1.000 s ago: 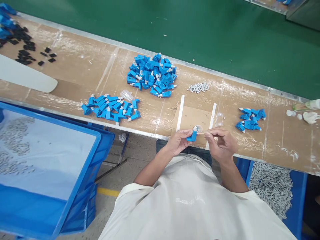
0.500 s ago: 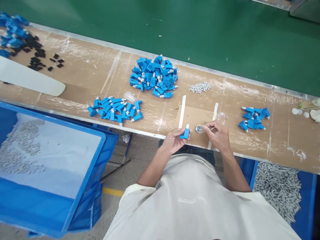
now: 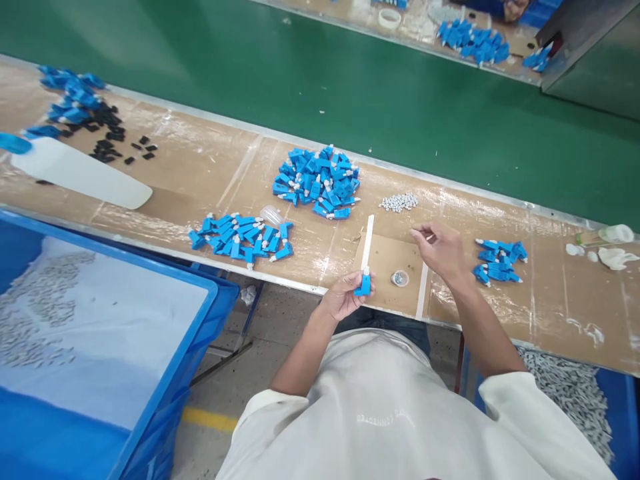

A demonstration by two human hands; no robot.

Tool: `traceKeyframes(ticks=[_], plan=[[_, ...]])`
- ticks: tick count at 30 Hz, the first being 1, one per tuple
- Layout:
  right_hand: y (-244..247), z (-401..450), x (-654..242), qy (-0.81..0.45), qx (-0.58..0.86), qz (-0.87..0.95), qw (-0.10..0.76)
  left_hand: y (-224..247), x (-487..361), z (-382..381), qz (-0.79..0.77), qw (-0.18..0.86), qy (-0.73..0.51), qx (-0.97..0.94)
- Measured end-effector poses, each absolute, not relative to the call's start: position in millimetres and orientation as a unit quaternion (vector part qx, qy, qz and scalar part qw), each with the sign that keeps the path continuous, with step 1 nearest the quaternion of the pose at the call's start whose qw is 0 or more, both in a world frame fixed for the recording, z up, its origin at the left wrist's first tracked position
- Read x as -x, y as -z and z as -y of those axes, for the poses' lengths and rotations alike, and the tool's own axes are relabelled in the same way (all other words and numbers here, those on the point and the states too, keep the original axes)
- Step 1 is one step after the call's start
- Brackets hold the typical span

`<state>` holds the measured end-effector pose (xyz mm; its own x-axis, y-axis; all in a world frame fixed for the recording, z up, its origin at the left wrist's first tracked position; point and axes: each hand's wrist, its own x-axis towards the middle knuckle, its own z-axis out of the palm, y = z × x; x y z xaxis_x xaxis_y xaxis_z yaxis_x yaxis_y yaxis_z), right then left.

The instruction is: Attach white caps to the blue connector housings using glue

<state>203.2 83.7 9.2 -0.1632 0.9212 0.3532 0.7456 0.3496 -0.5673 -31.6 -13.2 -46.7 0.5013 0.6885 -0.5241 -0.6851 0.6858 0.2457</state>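
My left hand (image 3: 342,299) is closed on a blue plastic housing (image 3: 365,287) with a white tip pointing up, held over the table's front edge. Thumb and fingers pinched together, my right hand (image 3: 440,248) hovers above the brown work surface; anything between its fingertips is too small to make out. Between the two hands stands a small round clear cup (image 3: 399,279) with shiny bits inside, on a cardboard sheet (image 3: 387,257) edged by white tape strips. A heap of tiny grey-white pieces (image 3: 399,202) lies just beyond the right fingertips.
Piles of blue housings lie mid-table (image 3: 317,180), nearer left (image 3: 240,237) and to the right (image 3: 500,260). Black pieces (image 3: 107,137) and a white blade-shaped object (image 3: 85,172) are far left. Blue bins (image 3: 213,293) stand below. Past the green belt (image 3: 300,87), another person's hand (image 3: 515,9) shows.
My right hand has left the small cup and moved up and away toward the grey-white pieces. The left hand still holds the blue housing. The view has shifted, bringing the far bench into sight.
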Motion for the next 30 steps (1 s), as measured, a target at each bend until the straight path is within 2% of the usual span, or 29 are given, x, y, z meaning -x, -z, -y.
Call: traceKeyframes(ticks=[7, 17, 26, 30], plan=[[7, -170, -176, -0.088, 0.508, 0.843, 0.155, 61, 26, 16, -0.248, 0.868, -0.43, -0.017], [-20, -194, -147, -0.029, 0.436, 0.893, -0.109, 70, 21, 15, -0.222, 0.879, -0.413, -0.085], [-25, -199, -129, 0.047, 0.33, 0.917, -0.221, 74, 20, 15, -0.227, 0.877, -0.413, -0.096], [-20, -202, -125, 0.047, 0.306, 0.921, -0.236, 72, 21, 14, -0.225, 0.877, -0.412, -0.102]])
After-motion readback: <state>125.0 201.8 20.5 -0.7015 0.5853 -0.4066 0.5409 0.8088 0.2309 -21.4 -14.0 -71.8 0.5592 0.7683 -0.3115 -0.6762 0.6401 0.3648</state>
